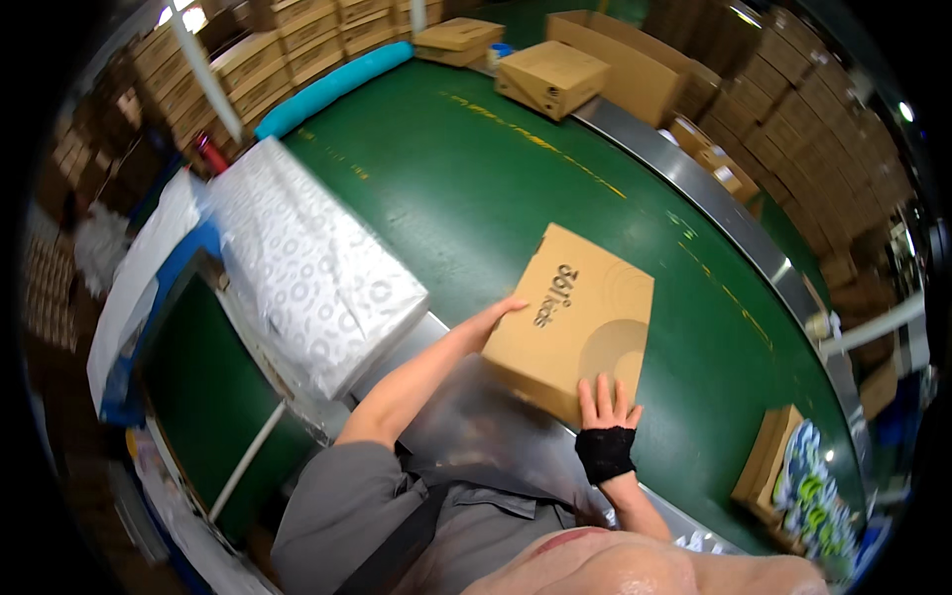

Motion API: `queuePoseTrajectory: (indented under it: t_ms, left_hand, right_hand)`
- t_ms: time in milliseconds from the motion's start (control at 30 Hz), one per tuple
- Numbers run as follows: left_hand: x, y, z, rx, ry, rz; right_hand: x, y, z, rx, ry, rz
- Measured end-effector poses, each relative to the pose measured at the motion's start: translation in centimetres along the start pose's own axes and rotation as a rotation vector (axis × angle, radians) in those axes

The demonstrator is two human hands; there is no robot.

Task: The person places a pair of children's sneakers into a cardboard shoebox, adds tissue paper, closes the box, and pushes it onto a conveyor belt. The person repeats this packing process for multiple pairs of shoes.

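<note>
A closed brown cardboard box (pixel 585 297) with dark print on its lid sits at an angle on the green belt (pixel 426 159), near its metal front edge. My left hand (pixel 508 307) grips the box's left side, with the rest of its fingers out of sight along that side. On the lid's near right corner rests my right hand (pixel 609 405), its fingers stretched out and spread. A black knitted band (pixel 606 454) covers that wrist and part of the palm.
To the left lies a stack of white patterned wrapping paper (pixel 307 268). Beyond it is a turquoise roll (pixel 332 91). Brown cartons (pixel 552 77) stand at the far side. An open carton (pixel 769 458) and blue-white patterned items (pixel 813 496) are at right.
</note>
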State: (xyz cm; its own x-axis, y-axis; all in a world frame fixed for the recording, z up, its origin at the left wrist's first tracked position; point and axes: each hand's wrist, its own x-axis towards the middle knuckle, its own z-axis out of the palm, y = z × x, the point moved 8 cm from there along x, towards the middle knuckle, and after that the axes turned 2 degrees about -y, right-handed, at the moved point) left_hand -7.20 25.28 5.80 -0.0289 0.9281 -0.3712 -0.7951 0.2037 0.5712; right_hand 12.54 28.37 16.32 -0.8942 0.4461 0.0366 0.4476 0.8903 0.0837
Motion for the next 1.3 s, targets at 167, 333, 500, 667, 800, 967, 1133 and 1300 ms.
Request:
queuePoseTrajectory:
  t_ms: [167,333,500,667,800,967,1133,1300]
  left_hand:
    - [-7.3,-2.4,2.5,0.549,0.1,0.123]
    - [-10.1,-3.9,6.1,0.839,-0.026,0.129]
    - [-14.2,-4.6,6.5,0.925,0.018,0.322]
    - [-19.1,-6.6,4.4,0.721,0.175,0.382]
    - [-23.4,-6.3,1.5,0.695,0.467,0.583]
    - [-33.1,-7.0,-8.8,0.404,0.82,0.711]
    - [-48.3,-4.0,-11.1,-0.087,0.894,1.104]
    - [-56.5,-4.7,-20.1,-0.643,1.189,1.285]
  right_hand:
    - [-4.6,-1.3,-0.5,0.384,-0.122,-0.25]
    - [6.9,5.8,-4.8,0.562,0.461,0.028]
    - [12.0,2.8,-4.4,0.775,-0.135,0.21]
    - [14.1,-4.2,-4.8,0.531,-0.197,0.081]
    - [13.8,-10.8,-6.0,0.537,0.123,-0.252]
    - [10.3,-13.3,-9.1,0.624,0.363,-0.479]
    - [7.5,-5.9,-3.1,0.315,0.363,-0.235]
    - [-3.4,7.8,7.5,0.196,0.044,0.447]
